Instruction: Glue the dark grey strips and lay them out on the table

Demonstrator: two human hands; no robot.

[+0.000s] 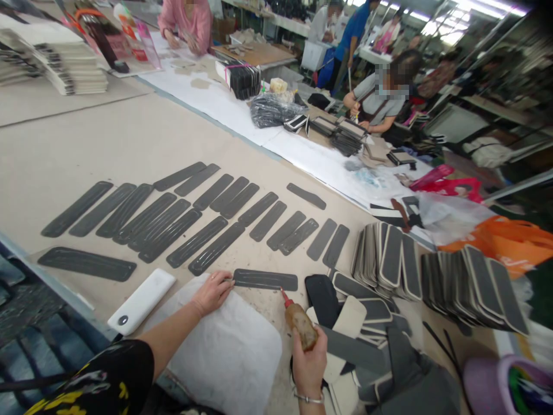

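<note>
Right hand (310, 357) clasps bottle (300, 323) near 1 dark strip (265, 278); left hand (213, 292), fingers unclenched, at strip's left end; oversqueezing could flood strip's edge.

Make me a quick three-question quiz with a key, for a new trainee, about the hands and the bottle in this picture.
1. Short answer: Which hand holds the squeeze bottle?

2. True or false: The bottle's nozzle is blue.

3. Fill in the blank: The left hand is at the ____ end, as seen in the picture, of the dark strip nearest the nozzle's tip.

Key:
1. The right hand.
2. False; it is red.
3. Left.
</note>
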